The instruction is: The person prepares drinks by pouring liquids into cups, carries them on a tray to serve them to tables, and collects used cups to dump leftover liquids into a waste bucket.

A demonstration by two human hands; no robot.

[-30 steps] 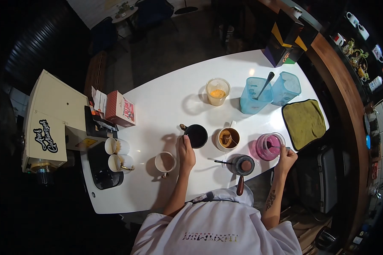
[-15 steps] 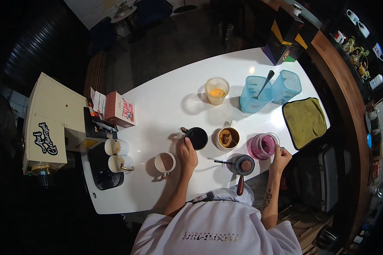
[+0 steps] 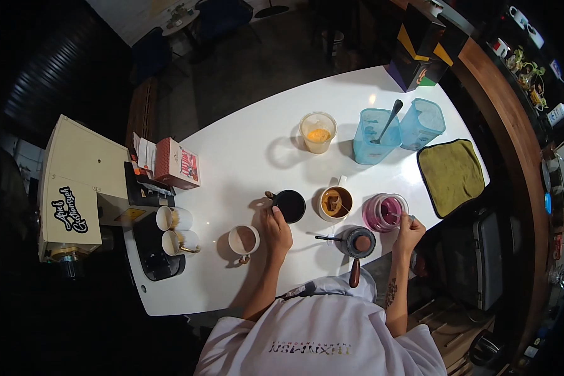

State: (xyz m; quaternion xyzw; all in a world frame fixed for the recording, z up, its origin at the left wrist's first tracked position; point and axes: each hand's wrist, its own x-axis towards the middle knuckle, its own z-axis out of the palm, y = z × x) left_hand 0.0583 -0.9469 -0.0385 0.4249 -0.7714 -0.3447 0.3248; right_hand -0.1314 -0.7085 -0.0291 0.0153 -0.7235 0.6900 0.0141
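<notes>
My left hand [image 3: 277, 233] is closed against the near left side of a black mug [image 3: 290, 205] with a dark inside. At the right, the fingers of my right hand [image 3: 410, 233] pinch together at the rim side of a clear glass cup [image 3: 385, 212] holding something pink. A thin line shows inside this cup; whether it is a spoon is unclear. Between the hands stands a white mug [image 3: 335, 203] with brown liquid and a tea bag. In front of it sits a portafilter [image 3: 359, 243] with a dark red handle. A white cup [image 3: 243, 241] of brown drink stands left of my left hand.
Two white mugs [image 3: 180, 242] stand on the tray of a cream machine [image 3: 75, 188] at left. Behind are a red box [image 3: 178, 164], a plastic cup with yellow contents [image 3: 318, 133], blue containers [image 3: 377, 136] and a green cloth [image 3: 454, 177]. Dark boxes [image 3: 420, 53] stand at the far corner.
My right hand and the pink glass cup appear slightly further left. My left hand stays at the black mug. The view has shifted a little.
</notes>
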